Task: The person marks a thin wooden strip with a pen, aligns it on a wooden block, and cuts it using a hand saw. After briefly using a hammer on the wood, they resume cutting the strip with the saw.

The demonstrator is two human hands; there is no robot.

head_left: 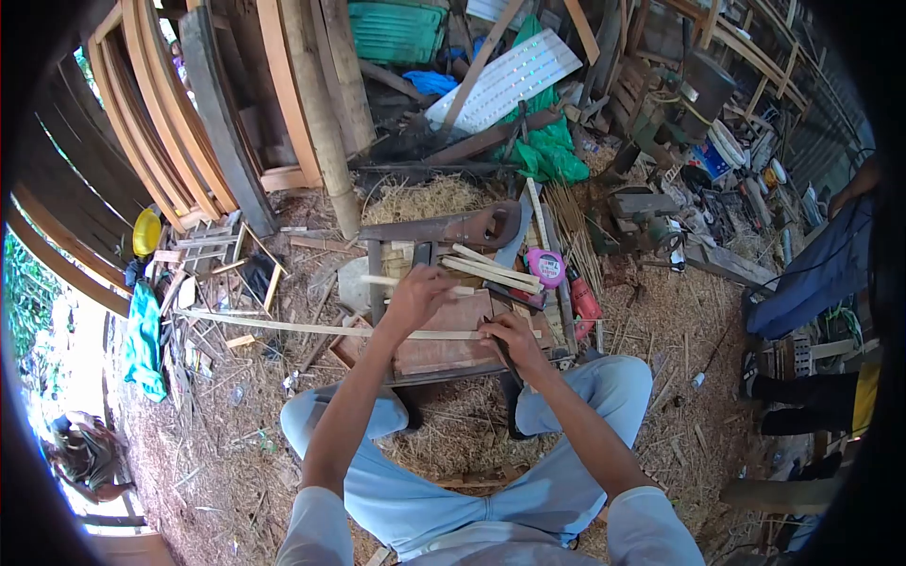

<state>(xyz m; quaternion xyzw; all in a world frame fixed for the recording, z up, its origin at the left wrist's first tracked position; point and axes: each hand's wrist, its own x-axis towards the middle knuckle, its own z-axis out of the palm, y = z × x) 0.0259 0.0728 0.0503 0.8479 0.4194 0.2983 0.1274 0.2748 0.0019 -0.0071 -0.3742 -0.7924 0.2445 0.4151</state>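
Observation:
My left hand (418,297) is closed around a short pale wooden stick (379,280) over the small workbench. Lower and to the right, my right hand (512,341) is closed on a dark narrow tool that looks like a knife (502,353). Beneath its fingers lies a long thin wood strip (283,324), which reaches far out to the left. Several cut sticks (491,268) rest on the bench just above. Beside them sit a pink tape measure (545,268) and a handsaw (453,229) with a wooden handle. A reddish-brown board (439,356) lies under my hands.
A red power tool (584,300) leans at the bench's right side. Another person in dark blue clothing (821,269) is at the right edge. Wooden frames (170,113) stand at the left. Shavings and scraps cover the ground, with a green tarp (552,151) at the back.

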